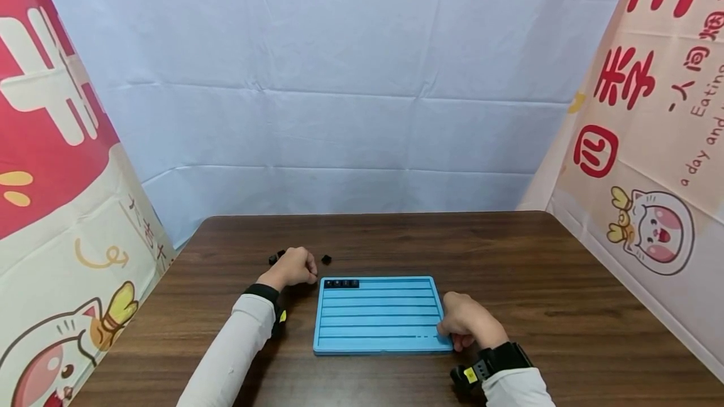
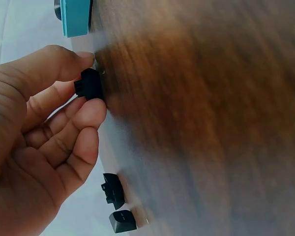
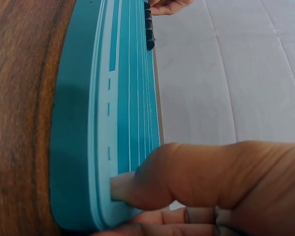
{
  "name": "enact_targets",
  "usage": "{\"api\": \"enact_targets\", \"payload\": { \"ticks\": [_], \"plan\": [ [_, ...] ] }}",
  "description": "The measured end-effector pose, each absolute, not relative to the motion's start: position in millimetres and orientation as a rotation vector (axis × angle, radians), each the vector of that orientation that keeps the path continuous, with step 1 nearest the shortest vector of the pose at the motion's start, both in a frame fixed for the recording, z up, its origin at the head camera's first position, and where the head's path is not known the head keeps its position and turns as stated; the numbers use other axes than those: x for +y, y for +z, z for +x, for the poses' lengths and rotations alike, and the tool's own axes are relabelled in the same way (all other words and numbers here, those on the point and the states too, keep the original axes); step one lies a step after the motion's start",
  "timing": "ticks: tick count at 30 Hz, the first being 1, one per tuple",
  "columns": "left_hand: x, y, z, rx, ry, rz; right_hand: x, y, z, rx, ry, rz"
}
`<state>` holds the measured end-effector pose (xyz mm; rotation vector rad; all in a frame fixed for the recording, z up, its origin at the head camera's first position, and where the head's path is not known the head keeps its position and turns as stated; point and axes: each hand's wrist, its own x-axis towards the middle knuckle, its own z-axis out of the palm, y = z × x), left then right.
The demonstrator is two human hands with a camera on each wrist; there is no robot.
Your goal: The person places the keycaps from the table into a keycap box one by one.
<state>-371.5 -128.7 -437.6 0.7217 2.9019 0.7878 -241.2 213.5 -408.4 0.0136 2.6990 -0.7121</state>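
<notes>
A black keycap (image 2: pixel 91 84) is pinched between the thumb and finger of my left hand (image 1: pixel 295 267), just left of the tray's far left corner. The light-blue ridged tray (image 1: pixel 379 311) lies flat on the table. Several black keycaps (image 1: pixel 342 284) sit side by side in its top row at the left end. My right hand (image 1: pixel 469 319) grips the tray's near right corner, with the thumb (image 3: pixel 132 189) on the top rim and the other fingers at the side, partly hidden.
One loose black keycap (image 1: pixel 326 259) lies beyond the tray on the brown wooden table (image 1: pixel 498 256). Two more, one a tilted keycap (image 2: pixel 123 221), lie left of my left hand. A pale cloth (image 1: pixel 339 80) hangs behind the table, with printed cloths at both sides.
</notes>
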Motion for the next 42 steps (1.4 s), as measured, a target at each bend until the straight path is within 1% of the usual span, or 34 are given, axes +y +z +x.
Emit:
{"api": "enact_targets", "payload": {
  "ticks": [8, 27, 37, 42],
  "plan": [
    [-128.5, -435.6, -373.3, 2.89, 0.759, 0.727, 214.3, -409.9, -241.2, 2.701, -0.717, 0.001],
    [-127.2, -416.5, -375.9, 2.9, 0.844, 0.819, 214.7, -410.0, -240.6, 2.698, -0.718, 0.012],
    [-127.9, -412.2, -370.1, 2.707, 0.979, 0.913, 215.4, -408.9, -240.6, 2.697, -0.722, 0.02],
    [-127.5, -413.9, -371.0, 2.696, 1.022, 0.862, 215.1, -408.2, -240.3, 2.692, -0.719, 0.014]
  ]
}}
